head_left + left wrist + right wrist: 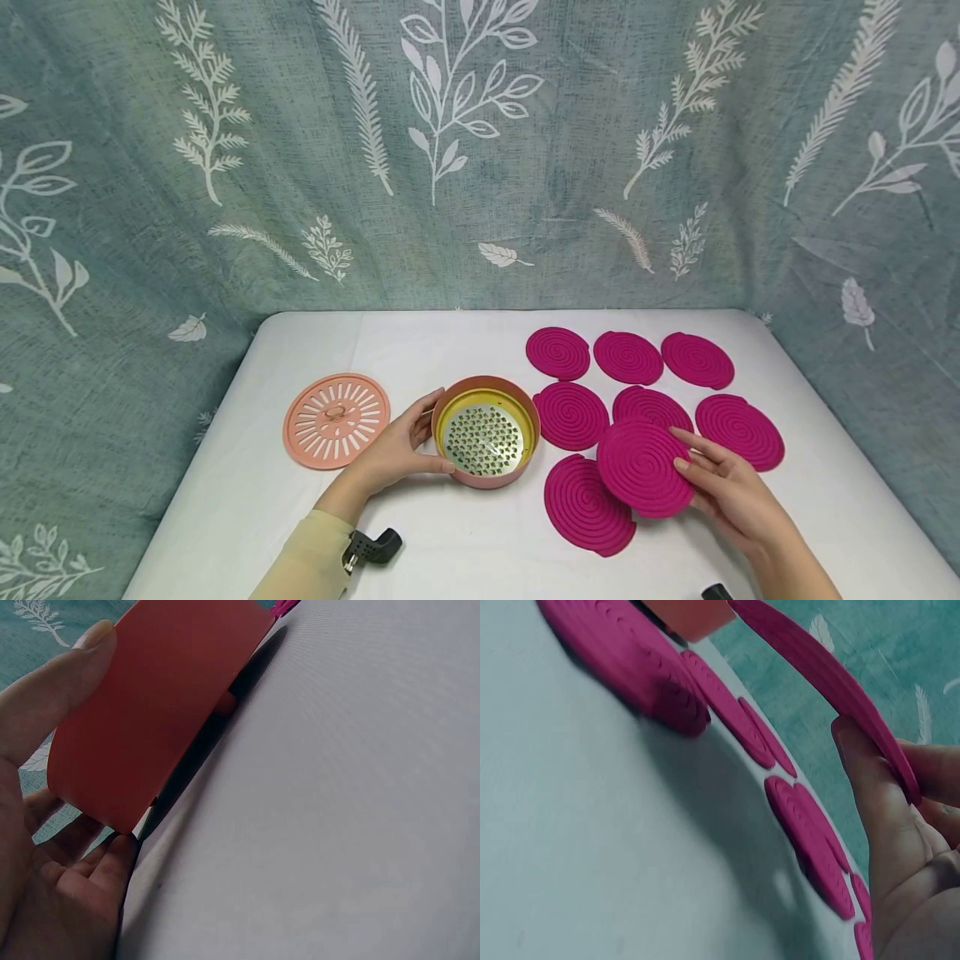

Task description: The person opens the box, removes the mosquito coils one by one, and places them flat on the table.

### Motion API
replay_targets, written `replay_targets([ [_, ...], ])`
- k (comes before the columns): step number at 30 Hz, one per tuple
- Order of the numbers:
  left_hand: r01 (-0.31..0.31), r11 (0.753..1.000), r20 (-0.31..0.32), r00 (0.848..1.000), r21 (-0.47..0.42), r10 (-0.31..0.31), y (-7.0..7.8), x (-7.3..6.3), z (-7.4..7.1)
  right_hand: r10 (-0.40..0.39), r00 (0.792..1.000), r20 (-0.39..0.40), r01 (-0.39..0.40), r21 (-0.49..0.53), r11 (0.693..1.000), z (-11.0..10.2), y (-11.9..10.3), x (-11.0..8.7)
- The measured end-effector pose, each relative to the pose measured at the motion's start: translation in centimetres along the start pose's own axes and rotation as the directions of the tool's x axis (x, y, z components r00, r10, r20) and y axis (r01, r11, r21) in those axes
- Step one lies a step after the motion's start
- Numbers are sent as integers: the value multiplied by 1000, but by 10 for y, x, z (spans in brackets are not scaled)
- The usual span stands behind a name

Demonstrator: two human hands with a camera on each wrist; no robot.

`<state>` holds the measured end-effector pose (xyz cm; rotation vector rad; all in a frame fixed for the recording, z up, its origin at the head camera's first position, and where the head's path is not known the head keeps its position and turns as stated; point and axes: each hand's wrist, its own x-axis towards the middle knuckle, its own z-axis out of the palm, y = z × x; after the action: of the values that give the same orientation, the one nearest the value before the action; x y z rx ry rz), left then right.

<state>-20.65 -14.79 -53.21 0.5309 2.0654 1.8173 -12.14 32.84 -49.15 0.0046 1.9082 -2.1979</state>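
My right hand (pixel 738 496) pinches a magenta spiral mosquito coil (pixel 643 468) by its right edge, between thumb and fingers. In the right wrist view this held coil (pixel 829 679) is lifted above the table and tilted. It partly covers another coil (pixel 587 508) lying flat below it in the head view. My left hand (pixel 401 450) grips the left side of a round coral-pink coil holder (pixel 487 482), fingers behind and thumb in front. Inside it are a yellow ring and a perforated metal plate (pixel 483 440). The left wrist view shows the holder's outer wall (pixel 150 712) close up.
Several more magenta coils (pixel 573 415) lie flat in rows right of the holder. A slotted coral lid (pixel 337 421) with a small central handle rests at the left on the white table (pixel 450 550). A patterned green curtain (pixel 480 233) hangs behind and at both sides.
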Motion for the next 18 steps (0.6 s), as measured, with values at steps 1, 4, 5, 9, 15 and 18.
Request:
replay_targets([
  [1, -3, 1000, 0, 1000, -1, 3, 0, 0, 0, 6, 1000, -5, -6, 9, 1000, -2, 1, -2],
  [4, -12, 1000, -2, 1000, -5, 12, 0, 0, 0, 8, 1000, -1, -8, 53, 999, -9, 5, -9],
  [5, -14, 1000, -3, 1000, -5, 14, 0, 0, 0, 14, 1000, -6, -13, 59, 998, -11, 6, -11],
  [9, -11, 1000, -11, 1000, 1, 11, 0, 1, 0, 62, 997, -40, -60, 69, 996, -17, 10, -18],
  [15, -6, 1000, -13, 1000, 2, 6, 1, 0, 1, 152, 984, -94, -145, 74, 987, -28, 16, -31],
  [18, -8, 1000, -12, 1000, -4, 8, 1, 1, 1, 174, 979, -108, -167, 71, 983, -34, 19, -38],
])
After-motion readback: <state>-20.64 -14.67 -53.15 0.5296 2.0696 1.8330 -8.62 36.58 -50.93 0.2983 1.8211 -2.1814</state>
